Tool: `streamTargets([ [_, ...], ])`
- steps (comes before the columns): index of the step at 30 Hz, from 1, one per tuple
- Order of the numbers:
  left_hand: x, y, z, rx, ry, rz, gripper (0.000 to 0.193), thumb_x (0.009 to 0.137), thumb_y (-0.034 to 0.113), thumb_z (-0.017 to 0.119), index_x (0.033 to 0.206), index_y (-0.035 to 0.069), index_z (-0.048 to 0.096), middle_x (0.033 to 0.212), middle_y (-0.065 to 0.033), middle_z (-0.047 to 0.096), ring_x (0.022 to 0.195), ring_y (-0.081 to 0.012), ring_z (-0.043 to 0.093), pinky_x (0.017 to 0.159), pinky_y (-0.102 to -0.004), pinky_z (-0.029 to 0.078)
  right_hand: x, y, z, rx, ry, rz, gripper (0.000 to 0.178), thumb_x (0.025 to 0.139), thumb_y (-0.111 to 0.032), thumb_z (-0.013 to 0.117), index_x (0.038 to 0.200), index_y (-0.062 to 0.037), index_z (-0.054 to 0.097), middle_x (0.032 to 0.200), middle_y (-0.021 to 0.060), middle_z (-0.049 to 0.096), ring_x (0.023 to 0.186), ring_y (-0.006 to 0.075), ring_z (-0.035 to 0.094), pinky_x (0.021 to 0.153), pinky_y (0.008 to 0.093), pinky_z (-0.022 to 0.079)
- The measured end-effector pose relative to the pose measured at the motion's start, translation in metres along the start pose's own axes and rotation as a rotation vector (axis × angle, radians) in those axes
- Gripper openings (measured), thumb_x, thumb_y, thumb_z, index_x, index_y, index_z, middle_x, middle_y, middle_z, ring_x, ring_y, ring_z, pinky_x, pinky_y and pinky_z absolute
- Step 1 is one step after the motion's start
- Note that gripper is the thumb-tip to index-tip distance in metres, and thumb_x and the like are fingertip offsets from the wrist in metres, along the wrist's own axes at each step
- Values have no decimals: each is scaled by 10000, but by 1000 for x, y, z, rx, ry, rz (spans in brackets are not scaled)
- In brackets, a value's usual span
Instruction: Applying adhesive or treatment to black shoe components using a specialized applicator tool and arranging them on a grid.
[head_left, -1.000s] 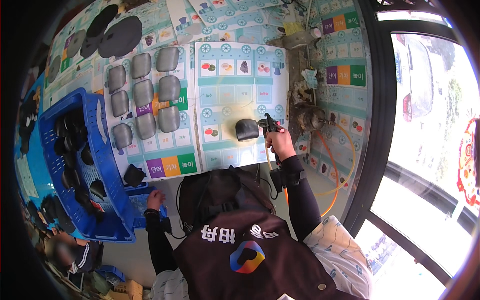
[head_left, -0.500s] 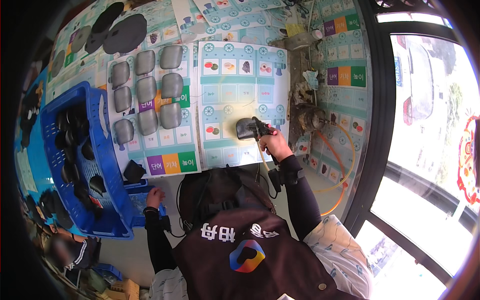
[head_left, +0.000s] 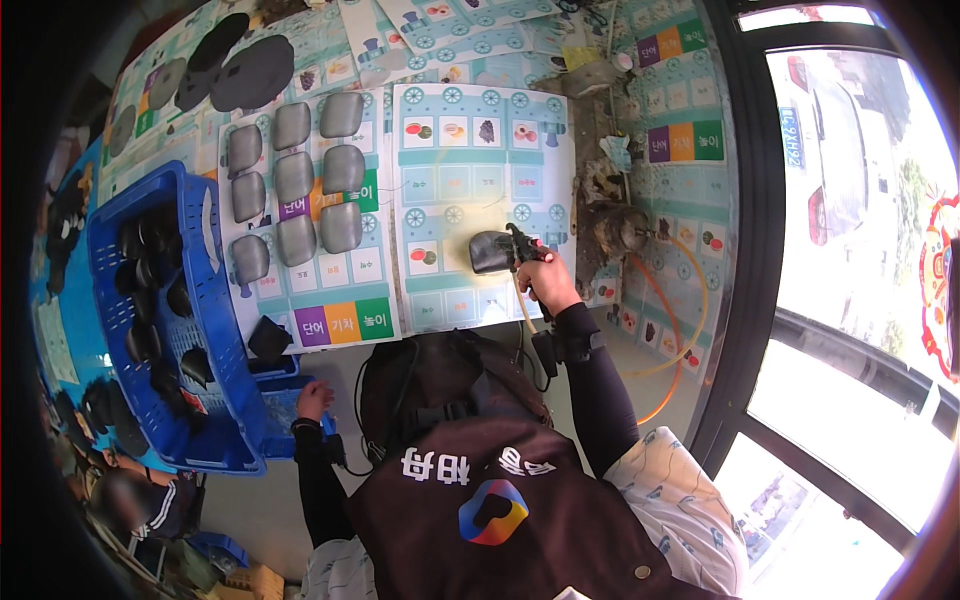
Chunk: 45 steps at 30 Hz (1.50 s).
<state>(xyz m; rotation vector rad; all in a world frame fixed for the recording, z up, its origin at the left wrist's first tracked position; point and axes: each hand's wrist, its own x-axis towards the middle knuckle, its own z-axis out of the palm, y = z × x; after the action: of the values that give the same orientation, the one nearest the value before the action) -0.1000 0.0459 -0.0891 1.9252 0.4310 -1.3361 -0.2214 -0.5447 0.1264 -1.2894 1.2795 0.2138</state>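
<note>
Right hand (head_left: 547, 280): closed round spray gun (head_left: 523, 246), wrist strapped with dark band (head_left: 572, 335).
Gun: at right edge of black pad, pointed left; touching or just apart, cannot tell.
Black pad (head_left: 489, 252): on right sheet (head_left: 558, 100), lower middle, glossy, yellowish stain on the paper around it.
Left hand (head_left: 315, 399): low, away from the gun, by small blue bin (head_left: 281, 410); fingers loosely bent, cannot tell if it grips anything.
Grey pads (head_left: 294, 177): nine, three by three, spaced apart on left sheet (head_left: 312, 345).
Dark piece (head_left: 268, 339): lower left corner of left sheet, near crate.
Crate (head_left: 236, 375): blue, left of left sheet, tilted in view, black pieces (head_left: 143, 343) heaped inside.
Dark flat pieces (head_left: 252, 74): upper left of table, partly overlapping.
Hoses: orange one (head_left: 673, 310) and yellow one (head_left: 703, 275), looped right of right forearm.
Co-worker (head_left: 178, 507): lower left, dark sleeve, white stripes.
Car (head_left: 840, 150): outside, through glass at right.
</note>
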Motion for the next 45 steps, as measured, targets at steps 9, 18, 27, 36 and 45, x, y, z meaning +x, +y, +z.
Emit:
streamTargets([
  [9, -4, -9, 2, -18, 1, 6, 247, 972, 273, 580, 1092, 65, 640, 887, -67, 709, 729, -174, 677, 623, -299, 500, -2, 9, -5, 33, 74, -38, 147, 756, -73, 561, 858, 18, 614, 604, 71, 579, 489, 157, 543, 433, 303, 396],
  [18, -7, -7, 4, -11, -10, 21, 230, 980, 262, 564, 1089, 74, 640, 895, -73, 714, 732, -177, 688, 613, -302, 504, -5, 24, -10, 81, 222, -96, 125, 738, -49, 551, 837, 4, 607, 585, 63, 563, 449, 146, 492, 415, 295, 360],
  [27, -14, -16, -1, -2, 4, 68, 238, 983, 232, 547, 1112, 58, 645, 912, -88, 715, 752, -182, 696, 609, -298, 526, -23, 62, -8, 217, 3, -180, 181, 720, -22, 586, 898, 0, 608, 625, 43, 587, 466, 117, 487, 435, 271, 348],
  [36, -40, -15, -21, 21, 65, 53, 261, 995, 228, 538, 1172, 63, 634, 935, -93, 717, 735, -169, 678, 589, -287, 515, -21, 95, -12, 176, 18, -251, 150, 773, -69, 563, 900, -10, 616, 673, 39, 584, 603, 138, 554, 580, 313, 453],
  [45, -91, -13, -48, 106, 225, 153, 246, 1001, 239, 547, 1151, 68, 639, 919, -77, 711, 726, -149, 673, 577, -265, 494, -26, 117, -20, 101, 23, -360, 196, 757, -59, 563, 938, -6, 616, 683, 72, 599, 614, 171, 573, 610, 325, 465],
])
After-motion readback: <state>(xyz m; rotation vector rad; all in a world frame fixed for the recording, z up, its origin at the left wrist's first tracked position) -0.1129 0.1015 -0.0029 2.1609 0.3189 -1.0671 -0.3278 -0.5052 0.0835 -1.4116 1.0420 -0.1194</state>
